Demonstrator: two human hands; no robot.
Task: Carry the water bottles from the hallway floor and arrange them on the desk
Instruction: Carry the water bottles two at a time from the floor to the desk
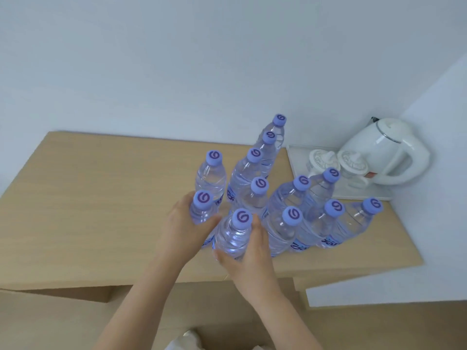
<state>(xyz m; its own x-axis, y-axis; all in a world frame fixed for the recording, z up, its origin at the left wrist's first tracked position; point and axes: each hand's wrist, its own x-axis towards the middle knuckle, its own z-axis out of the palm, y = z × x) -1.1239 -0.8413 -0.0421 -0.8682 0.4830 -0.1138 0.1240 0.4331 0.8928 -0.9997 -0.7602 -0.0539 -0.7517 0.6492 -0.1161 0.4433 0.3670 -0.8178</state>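
Setting both bottles down cleanly is the job here, I judge: lower each one straight until its base sits flat on the table [88, 198], keep them clear of their neighbours, and let go only once they stand steady. The left hand [182, 231] has its fingers curled round the upper body of the left bottle [202, 210], at the near left edge of the group. Just beside it, the right hand [249, 258] wraps the front bottle [233, 238], thumb on the near side, fingers on the far side. Ten more standing bottles [293, 223] crowd behind and to the right. All are clear ribbed plastic, full of water, with purple swirl-marked caps and blue labels low down. Farther right, a tray [298, 157] holds a white kettle [389, 150].
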